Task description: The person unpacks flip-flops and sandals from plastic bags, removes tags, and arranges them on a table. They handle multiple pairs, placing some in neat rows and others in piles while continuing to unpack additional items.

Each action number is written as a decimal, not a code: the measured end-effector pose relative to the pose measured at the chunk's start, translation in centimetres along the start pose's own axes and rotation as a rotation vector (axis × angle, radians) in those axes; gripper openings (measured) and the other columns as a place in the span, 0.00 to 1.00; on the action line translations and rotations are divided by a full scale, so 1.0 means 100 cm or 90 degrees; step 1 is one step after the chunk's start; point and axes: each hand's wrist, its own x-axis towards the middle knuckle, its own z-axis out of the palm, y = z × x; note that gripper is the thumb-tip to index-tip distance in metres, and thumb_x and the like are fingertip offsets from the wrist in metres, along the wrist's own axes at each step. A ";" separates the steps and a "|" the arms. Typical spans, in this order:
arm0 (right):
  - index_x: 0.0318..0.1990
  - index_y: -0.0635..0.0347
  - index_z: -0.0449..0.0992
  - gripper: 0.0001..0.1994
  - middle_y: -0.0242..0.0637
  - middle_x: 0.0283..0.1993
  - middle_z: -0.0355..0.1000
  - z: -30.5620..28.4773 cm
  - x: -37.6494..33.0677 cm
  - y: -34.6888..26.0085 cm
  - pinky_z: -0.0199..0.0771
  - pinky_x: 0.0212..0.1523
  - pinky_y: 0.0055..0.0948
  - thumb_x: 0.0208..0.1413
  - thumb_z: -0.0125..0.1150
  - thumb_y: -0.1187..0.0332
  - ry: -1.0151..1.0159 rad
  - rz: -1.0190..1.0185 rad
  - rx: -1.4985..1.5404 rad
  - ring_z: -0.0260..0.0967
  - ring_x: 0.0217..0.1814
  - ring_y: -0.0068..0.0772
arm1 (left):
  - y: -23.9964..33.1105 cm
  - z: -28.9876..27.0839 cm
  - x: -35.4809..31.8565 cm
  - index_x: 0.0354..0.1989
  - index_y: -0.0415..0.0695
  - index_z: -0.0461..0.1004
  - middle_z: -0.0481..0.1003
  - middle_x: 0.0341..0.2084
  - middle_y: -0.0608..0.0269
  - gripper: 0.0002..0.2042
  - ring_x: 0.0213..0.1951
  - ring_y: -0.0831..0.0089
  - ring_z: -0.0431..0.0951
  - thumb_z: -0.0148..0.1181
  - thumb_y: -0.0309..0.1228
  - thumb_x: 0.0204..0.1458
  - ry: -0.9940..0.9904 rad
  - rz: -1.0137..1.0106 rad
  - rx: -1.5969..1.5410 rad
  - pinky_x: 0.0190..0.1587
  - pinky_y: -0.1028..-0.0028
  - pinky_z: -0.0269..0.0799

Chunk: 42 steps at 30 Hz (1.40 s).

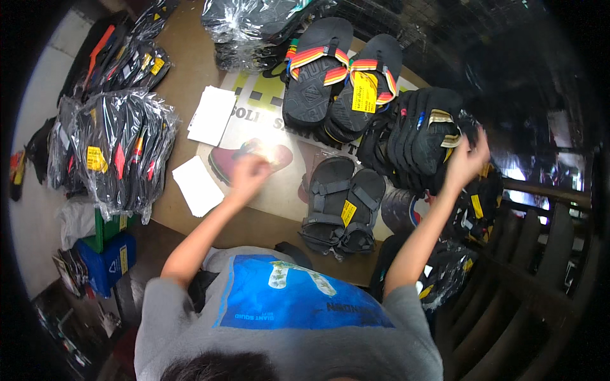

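Observation:
My left hand hovers over the printed sheet on the table, its fingers smeared by motion, so I cannot tell what they do. Out to the right, my right hand is beside a stack of black sandals, thumb and fingers apart; whether it touches them is unclear. Between my arms lies a pair of black strap sandals with a yellow tag. Farther back, sandals with striped red, orange and yellow straps rest on others. Two stacks of white cards, one farther and one nearer, lie left of my left hand.
Plastic-wrapped sandals are heaped at the left edge, with another wrapped pile at the back. A blue bin stands below on the left. More bagged sandals sit beside my right arm, near dark slats.

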 end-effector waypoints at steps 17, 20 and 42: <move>0.37 0.67 0.74 0.13 0.52 0.37 0.70 0.186 0.019 -0.020 0.64 0.45 0.39 0.53 0.50 0.65 -0.440 0.045 -0.021 0.67 0.42 0.53 | -0.167 -0.125 -0.135 0.22 0.30 0.71 0.68 0.16 0.40 0.14 0.22 0.46 0.71 0.61 0.33 0.43 0.207 -0.382 0.184 0.27 0.59 0.63; 0.40 0.66 0.73 0.15 0.50 0.38 0.71 0.165 0.006 -0.063 0.64 0.47 0.42 0.52 0.54 0.63 -0.322 -0.171 -0.247 0.67 0.42 0.52 | -0.147 -0.143 -0.134 0.30 0.32 0.73 0.71 0.24 0.38 0.14 0.31 0.44 0.72 0.52 0.34 0.50 0.149 -0.349 0.218 0.34 0.57 0.64; 0.44 0.71 0.67 0.11 0.40 0.38 0.71 0.143 -0.145 -0.212 0.74 0.29 0.24 0.58 0.46 0.72 -0.163 0.595 0.541 0.71 0.33 0.27 | 0.093 -0.066 0.141 0.46 0.36 0.68 0.71 0.39 0.46 0.15 0.45 0.55 0.70 0.44 0.33 0.55 -0.124 0.265 -0.214 0.50 0.67 0.63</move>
